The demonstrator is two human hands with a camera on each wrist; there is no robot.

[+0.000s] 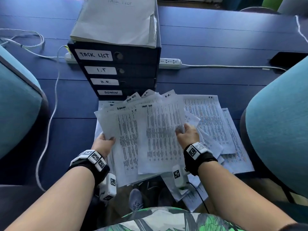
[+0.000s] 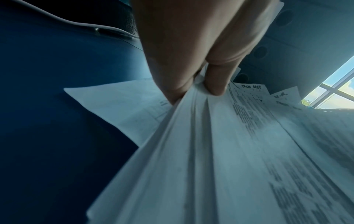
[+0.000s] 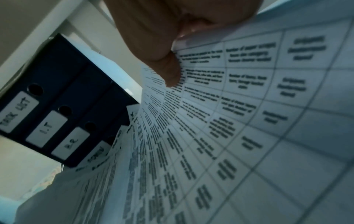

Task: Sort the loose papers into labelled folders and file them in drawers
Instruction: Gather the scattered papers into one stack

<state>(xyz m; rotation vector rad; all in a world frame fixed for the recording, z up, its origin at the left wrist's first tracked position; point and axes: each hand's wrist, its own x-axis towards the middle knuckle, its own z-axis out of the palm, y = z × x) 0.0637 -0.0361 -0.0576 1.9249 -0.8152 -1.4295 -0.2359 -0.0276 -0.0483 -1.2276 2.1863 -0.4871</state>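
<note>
Both hands [image 1: 103,142] [image 1: 188,133] gripping fanned papers [image 1: 150,130]

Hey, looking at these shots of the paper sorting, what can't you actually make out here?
- Printed text on the fanned papers: head view, too small and blurred to read.
- Right hand fingertips: head view, hidden behind the sheets.
- Drawer unit contents: all views, fronts closed.
- Folder on top of the unit: head view, its label is faint and cut off by the top edge.
- Left hand: left wrist view, cut off by the top edge.
</note>
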